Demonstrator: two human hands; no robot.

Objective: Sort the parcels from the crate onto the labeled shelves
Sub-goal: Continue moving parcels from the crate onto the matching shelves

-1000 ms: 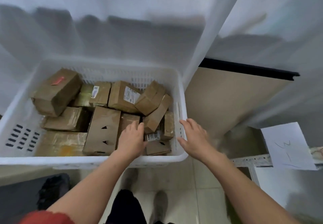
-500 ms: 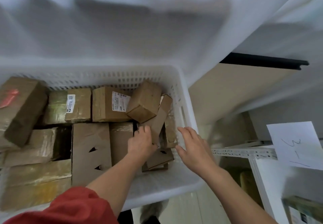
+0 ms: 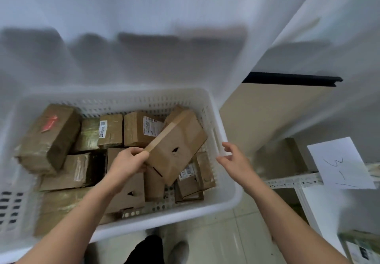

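A white perforated plastic crate (image 3: pixel 224 198) holds several brown cardboard parcels. My left hand (image 3: pixel 129 164) grips the corner of a flat brown parcel (image 3: pixel 176 146) and holds it tilted above the others at the crate's right side. My right hand (image 3: pixel 234 159) hovers over the crate's right rim with fingers loosely spread, holding nothing. A large taped parcel with a red mark (image 3: pixel 49 136) lies at the crate's left. Two parcels with white labels (image 3: pixel 141 129) lie along the back wall.
A white metal shelf (image 3: pixel 294 181) stands at the right with a paper sheet (image 3: pixel 339 163) bearing a handwritten label. Another labelled parcel (image 3: pixel 362 249) sits low at the right edge. White drapes hang behind. A tan panel (image 3: pixel 267 117) leans beside the crate.
My left hand has taken hold of the flat parcel and lifted it out of the pile, tilted. My right hand stays near the crate's right rim.
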